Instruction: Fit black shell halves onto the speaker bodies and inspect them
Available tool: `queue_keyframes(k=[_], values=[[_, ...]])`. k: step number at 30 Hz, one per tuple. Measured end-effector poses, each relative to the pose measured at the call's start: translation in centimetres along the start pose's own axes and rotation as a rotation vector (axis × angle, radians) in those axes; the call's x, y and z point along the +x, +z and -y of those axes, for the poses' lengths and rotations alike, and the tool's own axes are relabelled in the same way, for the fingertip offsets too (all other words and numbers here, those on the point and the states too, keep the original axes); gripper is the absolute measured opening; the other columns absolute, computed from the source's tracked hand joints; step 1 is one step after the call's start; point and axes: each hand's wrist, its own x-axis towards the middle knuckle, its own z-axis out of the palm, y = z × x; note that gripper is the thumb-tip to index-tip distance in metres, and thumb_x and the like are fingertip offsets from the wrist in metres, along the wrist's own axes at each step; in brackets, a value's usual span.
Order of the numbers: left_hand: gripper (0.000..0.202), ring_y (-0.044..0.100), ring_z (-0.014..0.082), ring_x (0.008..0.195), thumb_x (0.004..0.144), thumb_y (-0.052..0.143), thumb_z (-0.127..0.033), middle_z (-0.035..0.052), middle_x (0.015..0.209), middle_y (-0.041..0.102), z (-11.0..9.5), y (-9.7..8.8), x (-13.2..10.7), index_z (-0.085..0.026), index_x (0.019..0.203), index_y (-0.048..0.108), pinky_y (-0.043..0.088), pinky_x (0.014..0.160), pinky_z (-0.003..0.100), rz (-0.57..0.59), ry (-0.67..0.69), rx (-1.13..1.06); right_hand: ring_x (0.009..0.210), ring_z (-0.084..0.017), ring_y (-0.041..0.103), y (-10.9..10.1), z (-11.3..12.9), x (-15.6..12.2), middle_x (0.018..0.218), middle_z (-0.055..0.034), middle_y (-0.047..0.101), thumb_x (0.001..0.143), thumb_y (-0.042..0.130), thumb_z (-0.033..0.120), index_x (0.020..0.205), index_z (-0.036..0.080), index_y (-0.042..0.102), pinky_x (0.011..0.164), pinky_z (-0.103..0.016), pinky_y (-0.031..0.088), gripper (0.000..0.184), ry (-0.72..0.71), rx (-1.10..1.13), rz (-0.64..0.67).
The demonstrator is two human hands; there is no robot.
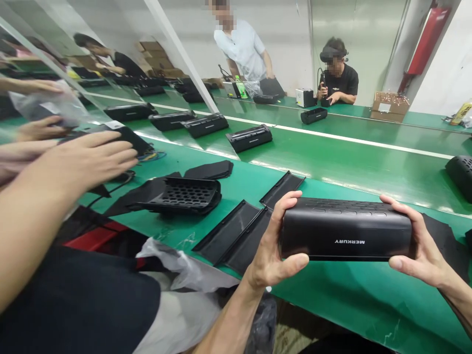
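Between my two hands is a long black plastic housing (346,228), held above the green table. White MERKURY lettering sits upside down on its smooth face, and a row of slotted shapes runs along the top. My left hand (278,241) grips the left end, thumb at the lower edge and fingers at the top corner. At the right end my right hand (416,241) grips it the same way. Flat black panels (230,233) lie on the table left of my left hand. Farther left rests an open black shell (188,194) with a honeycomb grille.
A co-worker's hand (99,152) reaches in from the left. Several black housings, such as one (250,137), lie on the green conveyor (332,152). Dark sheets (440,241) lie by my right hand. Plastic film (184,268) hangs at the table edge. Two people work across the conveyor.
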Motion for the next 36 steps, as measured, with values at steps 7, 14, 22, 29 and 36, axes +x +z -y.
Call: queue_keyframes(k=[7,14,22,29,36], values=[[0.086,0.052,0.0395,0.136,0.079,0.081,-0.058,0.0124,0.160,0.045,0.7,0.3,0.0,-0.031,0.153,0.047,0.046,0.112,0.052,-0.054,-0.069,0.030,0.140,-0.037,0.059,0.5,-0.8,0.3,0.164,-0.0114,0.050,0.087,0.082,0.058,0.156,0.038,0.048,0.104,-0.050,0.059,0.079,0.074,0.038,-0.007],[0.095,0.060,0.0285,0.110,0.078,0.080,-0.058,0.0086,0.136,0.057,1.3,0.6,0.2,-0.030,0.159,0.038,0.052,0.099,0.042,0.035,-0.242,-0.044,0.138,-0.038,0.058,0.7,-1.9,-0.1,0.163,-0.0129,0.048,0.084,0.082,0.064,0.154,0.035,0.048,0.104,-0.052,0.058,0.083,0.211,0.122,0.003],[0.107,0.063,0.0370,0.125,0.080,0.081,-0.058,0.0133,0.151,0.057,2.6,0.8,-0.2,-0.031,0.167,0.025,0.051,0.109,0.051,0.112,-0.286,-0.163,0.155,-0.041,0.037,-0.7,-1.6,0.2,0.176,-0.0129,0.019,0.084,0.084,0.059,0.164,0.039,0.024,0.122,-0.059,0.039,0.102,0.393,0.283,0.216],[0.112,0.041,0.0459,0.151,0.080,0.084,-0.058,0.0114,0.171,0.037,3.4,0.2,-0.2,-0.039,0.169,0.020,0.055,0.108,0.053,0.162,-0.254,-0.067,0.143,-0.039,0.052,-0.9,-1.8,0.8,0.158,-0.0155,0.044,0.081,0.086,0.061,0.165,0.037,0.021,0.120,-0.058,0.041,0.108,0.412,0.316,0.249],[0.103,0.056,0.0398,0.138,0.080,0.081,-0.061,0.0121,0.166,0.043,4.6,0.1,0.3,-0.036,0.165,0.030,0.050,0.115,0.055,0.083,-0.296,-0.093,0.162,-0.039,0.027,0.2,-3.4,0.6,0.180,-0.0131,0.009,0.080,0.081,0.074,0.168,0.040,0.011,0.127,-0.060,0.032,0.118,0.405,0.262,0.177]])
